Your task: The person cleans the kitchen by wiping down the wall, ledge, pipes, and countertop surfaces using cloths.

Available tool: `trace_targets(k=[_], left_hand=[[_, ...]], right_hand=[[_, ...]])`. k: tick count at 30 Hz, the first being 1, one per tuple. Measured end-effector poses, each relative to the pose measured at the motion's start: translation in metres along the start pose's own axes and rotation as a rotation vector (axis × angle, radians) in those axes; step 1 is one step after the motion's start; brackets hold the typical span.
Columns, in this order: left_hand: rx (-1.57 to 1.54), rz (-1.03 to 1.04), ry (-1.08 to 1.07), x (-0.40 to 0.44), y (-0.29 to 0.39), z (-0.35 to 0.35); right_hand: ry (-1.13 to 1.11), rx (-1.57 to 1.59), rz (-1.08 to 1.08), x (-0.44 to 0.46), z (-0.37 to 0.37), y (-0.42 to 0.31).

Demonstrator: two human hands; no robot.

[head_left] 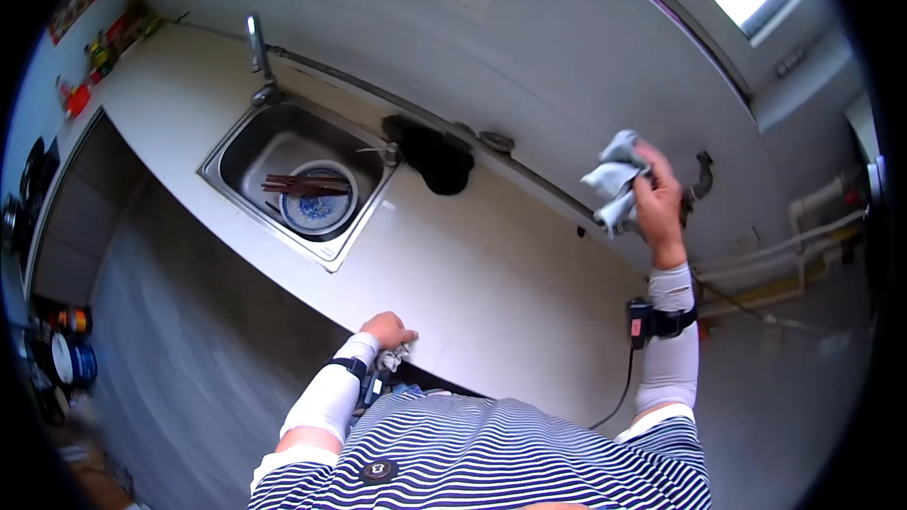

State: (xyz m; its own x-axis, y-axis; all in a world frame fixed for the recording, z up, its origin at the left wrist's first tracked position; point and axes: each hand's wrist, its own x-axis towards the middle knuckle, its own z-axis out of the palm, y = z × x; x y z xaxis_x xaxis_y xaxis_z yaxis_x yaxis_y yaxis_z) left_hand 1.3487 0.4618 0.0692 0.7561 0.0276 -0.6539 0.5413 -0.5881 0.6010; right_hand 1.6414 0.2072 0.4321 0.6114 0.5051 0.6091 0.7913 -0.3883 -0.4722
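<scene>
Your right hand [658,196] is raised well to the right of the sink, in front of the wall [529,76], its fingers pinching a crumpled pale cloth [616,179] whose folds hang loose. Your left hand [385,330] is nearer you than the sink, off its front right corner, touching the front edge of the counter [491,269] with fingers curled; a bunched greyish cloth [392,357] shows just beneath it, but you cannot tell from here whether the fingers grip it. Inside the sink [279,137] sits a blue-and-white bowl [316,215], with a bundle of brown sticks [307,185] lying across it. The faucet [258,57] stands at the sink's back rim, and a small dispenser [389,153] at its right end. Just right of the sink, toward the wall, lies a black, irregular shape [435,159] that is hard to identify.
</scene>
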Motion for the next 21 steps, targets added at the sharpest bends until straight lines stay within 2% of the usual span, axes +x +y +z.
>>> trace_targets(k=[2, 4, 6, 8, 9, 11, 12, 13, 14, 21], left_hand=[[0.022, 0.018, -0.022, -0.001, -0.002, 0.002], [0.064, 0.024, 0.079, -0.007, 0.0, 0.004], [0.088, 0.023, 0.116, -0.01, -0.002, 0.012], [0.109, 0.053, 0.244, -0.005, -0.009, 0.024], [0.132, 0.057, 0.253, 0.0, -0.012, 0.029], [0.154, 0.118, 0.283, -0.005, -0.009, 0.031], [0.123, 0.136, 0.288, -0.01, -0.006, 0.027], [0.106, 0.148, 0.283, -0.013, -0.002, 0.025], [0.094, 0.177, 0.321, -0.015, 0.003, 0.024], [-0.058, 0.206, 0.396, -0.04, 0.049, 0.004]], right_hand=[[-0.112, 0.626, 0.506, -0.054, 0.006, 0.002], [-0.146, 0.993, 0.749, -0.103, 0.013, 0.007], [-0.116, 1.159, 0.879, -0.143, 0.023, 0.025], [-0.056, 1.382, 0.876, -0.173, 0.029, 0.013], [0.097, 1.43, 1.04, -0.184, 0.035, 0.018], [0.206, 1.604, 1.09, -0.192, 0.043, 0.003], [0.146, 1.732, 0.961, -0.184, 0.042, -0.009], [-0.21, 2.147, 0.583, -0.188, 0.052, 0.008], [0.045, 1.888, 0.85, -0.203, 0.053, 0.022], [0.104, 1.737, 1.108, -0.245, 0.08, 0.059]])
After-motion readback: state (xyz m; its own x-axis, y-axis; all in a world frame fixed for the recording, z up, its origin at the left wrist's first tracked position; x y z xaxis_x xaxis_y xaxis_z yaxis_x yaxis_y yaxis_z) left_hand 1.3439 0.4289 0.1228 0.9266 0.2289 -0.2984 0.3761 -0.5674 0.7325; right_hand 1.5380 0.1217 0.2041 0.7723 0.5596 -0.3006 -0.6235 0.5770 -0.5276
